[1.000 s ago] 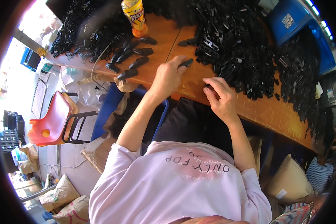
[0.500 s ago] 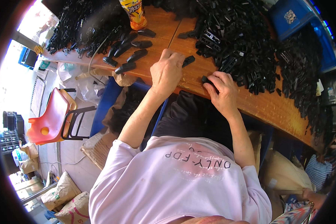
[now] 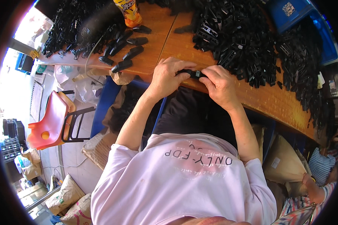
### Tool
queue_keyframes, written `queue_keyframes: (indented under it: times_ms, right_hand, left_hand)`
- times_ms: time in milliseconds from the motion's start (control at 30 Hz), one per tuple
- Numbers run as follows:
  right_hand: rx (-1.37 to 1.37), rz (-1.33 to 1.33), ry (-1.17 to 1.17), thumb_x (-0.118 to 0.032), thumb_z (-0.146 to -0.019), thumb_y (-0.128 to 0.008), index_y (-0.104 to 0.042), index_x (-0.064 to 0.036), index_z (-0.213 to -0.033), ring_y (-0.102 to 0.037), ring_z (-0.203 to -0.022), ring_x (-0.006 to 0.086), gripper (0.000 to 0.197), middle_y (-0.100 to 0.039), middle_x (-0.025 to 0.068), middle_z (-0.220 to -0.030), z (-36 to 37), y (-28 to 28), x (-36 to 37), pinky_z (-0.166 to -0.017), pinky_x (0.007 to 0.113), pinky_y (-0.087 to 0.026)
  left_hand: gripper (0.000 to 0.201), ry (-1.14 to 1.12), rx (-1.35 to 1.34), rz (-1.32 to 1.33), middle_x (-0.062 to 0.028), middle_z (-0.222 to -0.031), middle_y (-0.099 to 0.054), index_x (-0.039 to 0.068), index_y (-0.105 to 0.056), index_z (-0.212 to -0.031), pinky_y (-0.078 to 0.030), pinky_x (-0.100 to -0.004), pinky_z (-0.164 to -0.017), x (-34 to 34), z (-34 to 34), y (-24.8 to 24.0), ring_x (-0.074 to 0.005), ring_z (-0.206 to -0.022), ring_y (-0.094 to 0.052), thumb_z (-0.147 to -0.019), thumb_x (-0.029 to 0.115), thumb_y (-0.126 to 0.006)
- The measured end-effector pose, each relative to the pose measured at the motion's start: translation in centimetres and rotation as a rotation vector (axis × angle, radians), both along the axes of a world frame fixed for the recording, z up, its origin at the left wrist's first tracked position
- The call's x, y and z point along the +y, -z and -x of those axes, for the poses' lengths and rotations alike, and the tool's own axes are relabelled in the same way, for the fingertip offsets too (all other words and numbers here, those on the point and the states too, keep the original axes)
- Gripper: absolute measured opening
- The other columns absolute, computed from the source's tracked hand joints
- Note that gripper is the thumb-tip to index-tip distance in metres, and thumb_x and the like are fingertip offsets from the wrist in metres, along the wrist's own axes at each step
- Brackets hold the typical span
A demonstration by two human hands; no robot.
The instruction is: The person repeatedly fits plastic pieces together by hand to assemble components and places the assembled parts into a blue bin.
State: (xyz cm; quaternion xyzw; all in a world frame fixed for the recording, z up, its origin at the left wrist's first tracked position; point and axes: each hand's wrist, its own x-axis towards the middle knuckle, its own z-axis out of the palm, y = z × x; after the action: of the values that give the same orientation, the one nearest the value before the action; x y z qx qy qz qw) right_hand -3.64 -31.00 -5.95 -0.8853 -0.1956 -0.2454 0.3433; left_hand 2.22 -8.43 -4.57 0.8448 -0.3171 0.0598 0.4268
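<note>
Between my two hands, close to the table's front edge, is a long black plastic part [image 3: 193, 73]. My left hand [image 3: 168, 78] is closed on its left end, thumb and fingers pinching it. My right hand [image 3: 222, 87] grips the other end with bent fingers. Whether it is one piece or two pushed together I cannot make out, as fingers cover both ends. Left of my left hand lie several loose black elongated parts [image 3: 133, 52]. A big heap of black plastic parts [image 3: 236, 41] rises just beyond my right hand.
A tangled pile of small black pieces [image 3: 77, 32] covers the far left. An orange-yellow bottle [image 3: 129, 14] stands behind the loose parts. Blue bins [image 3: 294, 17] are at the far right. A pink chair [image 3: 49, 122] stands left; another person's hand [image 3: 313, 187] shows lower right.
My hands have come together: the left lowered slightly, the right moved a little left. The black pieces held apart before now meet between them.
</note>
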Motion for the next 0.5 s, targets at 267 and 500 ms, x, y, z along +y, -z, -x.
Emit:
queue_keyframes:
  times_ms: [267,500]
  right_hand:
    - [0.037,0.033,0.007,-0.010,-0.088,-0.082,-0.074,-0.0020,-0.102,-0.069,-0.096,0.0321,0.018,-0.072,0.0094,-0.101,0.8,0.0,-0.7,-0.082,0.042,-0.056]
    - [-0.142,0.089,-0.057,-0.007,-0.081,-0.081,-0.065,-0.0038,-0.079,-0.061,-0.084,0.0329,0.017,-0.061,0.0107,-0.084,-1.9,0.2,1.8,-0.073,0.046,-0.052]
  left_hand:
    - [0.037,0.031,-0.005,0.005,-0.0056,-0.097,-0.075,0.009,-0.081,-0.119,-0.057,-0.0338,-0.077,0.3,-0.1,0.1,-0.0187,-0.078,-0.067,-0.083,0.003,-0.081]
    - [0.036,0.068,0.041,0.025,-0.0111,-0.107,-0.074,0.007,-0.080,-0.121,-0.059,-0.0346,-0.084,0.0,-0.5,0.0,-0.0219,-0.087,-0.070,-0.085,0.001,-0.076]
